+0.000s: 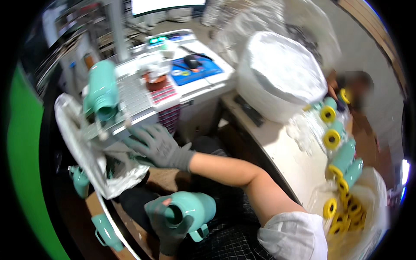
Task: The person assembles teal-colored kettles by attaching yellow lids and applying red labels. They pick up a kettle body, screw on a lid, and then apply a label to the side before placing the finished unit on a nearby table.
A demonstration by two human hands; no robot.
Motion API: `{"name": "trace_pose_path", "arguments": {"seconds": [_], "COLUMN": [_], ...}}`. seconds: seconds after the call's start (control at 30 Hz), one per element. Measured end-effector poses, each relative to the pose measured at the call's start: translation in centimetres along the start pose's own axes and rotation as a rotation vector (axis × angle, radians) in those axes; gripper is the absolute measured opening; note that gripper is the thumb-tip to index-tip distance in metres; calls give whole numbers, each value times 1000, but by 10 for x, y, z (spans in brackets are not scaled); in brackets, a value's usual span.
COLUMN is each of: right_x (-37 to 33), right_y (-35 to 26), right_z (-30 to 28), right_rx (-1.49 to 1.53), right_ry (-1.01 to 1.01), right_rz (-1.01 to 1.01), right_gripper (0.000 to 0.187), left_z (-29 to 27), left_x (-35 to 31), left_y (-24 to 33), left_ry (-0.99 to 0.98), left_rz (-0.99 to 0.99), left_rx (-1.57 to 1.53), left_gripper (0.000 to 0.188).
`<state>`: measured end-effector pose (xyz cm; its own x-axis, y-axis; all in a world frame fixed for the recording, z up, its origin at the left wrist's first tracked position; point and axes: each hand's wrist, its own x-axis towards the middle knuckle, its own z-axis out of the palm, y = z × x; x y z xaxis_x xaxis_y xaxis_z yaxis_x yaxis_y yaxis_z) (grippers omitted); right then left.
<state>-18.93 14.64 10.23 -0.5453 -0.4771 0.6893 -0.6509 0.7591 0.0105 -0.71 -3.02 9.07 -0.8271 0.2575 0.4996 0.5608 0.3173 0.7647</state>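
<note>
My left hand (170, 232), in a grey glove, grips a glossy teal jug (200, 208) over my lap. The jug's round opening faces me and its handle points down. My right arm reaches across to the left; its grey-gloved hand (160, 146) is open, with fingers spread, just in front of the white machine's near edge. Behind those fingers a second teal jug (104, 84) lies on a ribbed metal plate (133, 97), mouth toward me. A crumpled white plastic bag (82, 143) hangs beside that plate.
A blue mat (195, 69) with small tools lies on the white machine. A big white sack (281, 71) stands on the right table, near teal jugs (344, 157) with yellow ends. Yellow rings (346, 214) fill a clear bag. Another person (357, 86) sits beyond.
</note>
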Motion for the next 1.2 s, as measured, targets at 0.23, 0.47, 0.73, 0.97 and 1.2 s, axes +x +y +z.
{"name": "trace_pose_path", "arguments": {"seconds": [0.23,0.47,0.73,0.97,1.2], "right_x": [-228,-386,-650,-659,-478], "right_y": [6,18,-94,-88,19], "right_z": [-148,-269,-450,-496,-317], "right_rx": [-219,-433,-852,-936,110], "right_ry": [70,404,221,304,921], "right_rz": [715,1308,1835,1741,1360], "right_gripper": [58,66,52,45,46], "left_z": [7,4,10,-17,17], "left_x": [6,13,69,43,-8], "left_y": [-16,-28,31,16,-89], "left_ry": [-115,-135,-379,-100,203], "left_rz": [-243,-372,260,-106,-578], "left_rx": [-238,-207,366,295,-657], "left_gripper": [73,67,51,37,34]}}
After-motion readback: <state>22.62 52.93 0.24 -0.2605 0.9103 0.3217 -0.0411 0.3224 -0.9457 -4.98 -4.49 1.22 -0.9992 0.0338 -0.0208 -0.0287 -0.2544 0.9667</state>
